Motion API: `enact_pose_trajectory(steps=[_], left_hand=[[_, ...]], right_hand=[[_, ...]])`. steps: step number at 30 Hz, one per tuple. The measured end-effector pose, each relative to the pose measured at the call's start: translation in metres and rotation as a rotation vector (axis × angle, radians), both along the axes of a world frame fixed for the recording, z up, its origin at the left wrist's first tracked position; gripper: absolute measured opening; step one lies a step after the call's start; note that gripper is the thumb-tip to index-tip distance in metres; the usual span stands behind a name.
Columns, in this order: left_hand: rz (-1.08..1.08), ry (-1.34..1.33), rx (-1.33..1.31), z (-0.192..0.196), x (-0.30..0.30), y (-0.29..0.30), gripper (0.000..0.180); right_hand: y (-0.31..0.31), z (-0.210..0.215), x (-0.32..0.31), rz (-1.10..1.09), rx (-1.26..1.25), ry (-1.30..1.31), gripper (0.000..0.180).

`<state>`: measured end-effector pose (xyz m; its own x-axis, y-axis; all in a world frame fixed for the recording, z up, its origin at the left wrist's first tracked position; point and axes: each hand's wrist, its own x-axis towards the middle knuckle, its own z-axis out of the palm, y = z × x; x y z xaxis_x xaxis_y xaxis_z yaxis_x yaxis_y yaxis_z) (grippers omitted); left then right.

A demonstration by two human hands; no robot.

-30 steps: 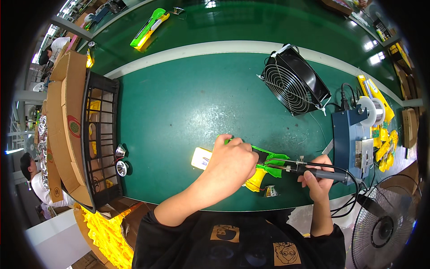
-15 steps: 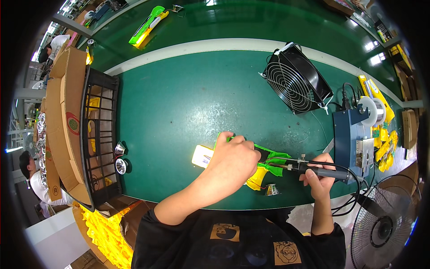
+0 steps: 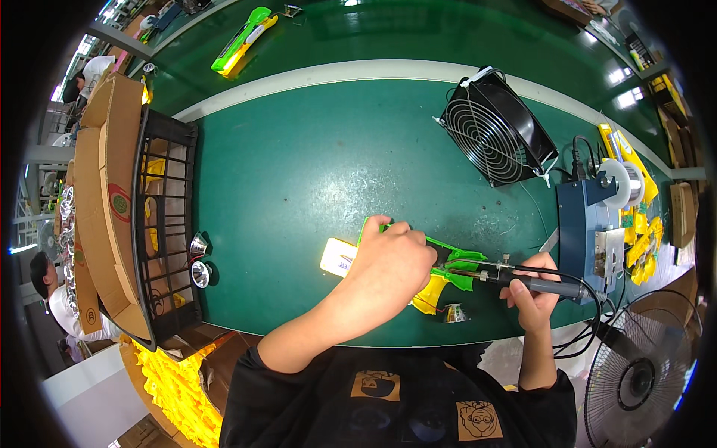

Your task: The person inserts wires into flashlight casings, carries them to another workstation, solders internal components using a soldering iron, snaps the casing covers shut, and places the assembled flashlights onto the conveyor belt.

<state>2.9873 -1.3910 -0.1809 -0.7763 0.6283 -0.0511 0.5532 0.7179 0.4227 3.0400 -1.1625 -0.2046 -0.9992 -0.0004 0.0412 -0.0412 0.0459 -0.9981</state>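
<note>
My left hand (image 3: 392,257) is closed over a green plastic housing (image 3: 464,279), its fingers curled and pressing it to the mat. In my right hand (image 3: 534,291) is a soldering iron (image 3: 544,287) with a dark grey handle and a thin metal feed tube. The iron points left into the housing beside my left hand; its tip is hard to make out there. A yellow plastic part (image 3: 429,296) lies under the housing, and a small silver reflector (image 3: 455,313) on wires rests near it. Left of my left hand, a white and yellow lamp piece (image 3: 338,255) sticks out.
A black box fan (image 3: 497,131) stands at the back right, near a blue soldering unit (image 3: 579,239) and a solder spool (image 3: 624,185). At left are a black crate (image 3: 168,224) and two reflectors (image 3: 200,275). Another green-yellow lamp (image 3: 244,41) lies beyond the rail.
</note>
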Motion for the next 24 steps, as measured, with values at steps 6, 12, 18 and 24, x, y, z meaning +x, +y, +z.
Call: enact_pose_trajectory(steps=[6,12,18,24], left_hand=[[-0.005,-0.010,-0.005,0.001,0.000,0.000,0.006],[-0.002,0.007,0.005,0.001,0.000,-0.001,0.006],[0.015,-0.008,0.014,-0.001,-0.001,0.000,0.008],[0.020,-0.002,0.003,-0.002,-0.001,0.000,0.008]], right_hand=[[0.000,0.002,0.000,0.001,0.014,0.018,0.012],[0.003,0.002,0.002,0.003,0.032,-0.001,0.014],[0.008,0.004,0.016,-0.218,-0.023,0.113,0.024],[0.005,-0.001,0.029,-0.549,-0.147,0.361,0.022]])
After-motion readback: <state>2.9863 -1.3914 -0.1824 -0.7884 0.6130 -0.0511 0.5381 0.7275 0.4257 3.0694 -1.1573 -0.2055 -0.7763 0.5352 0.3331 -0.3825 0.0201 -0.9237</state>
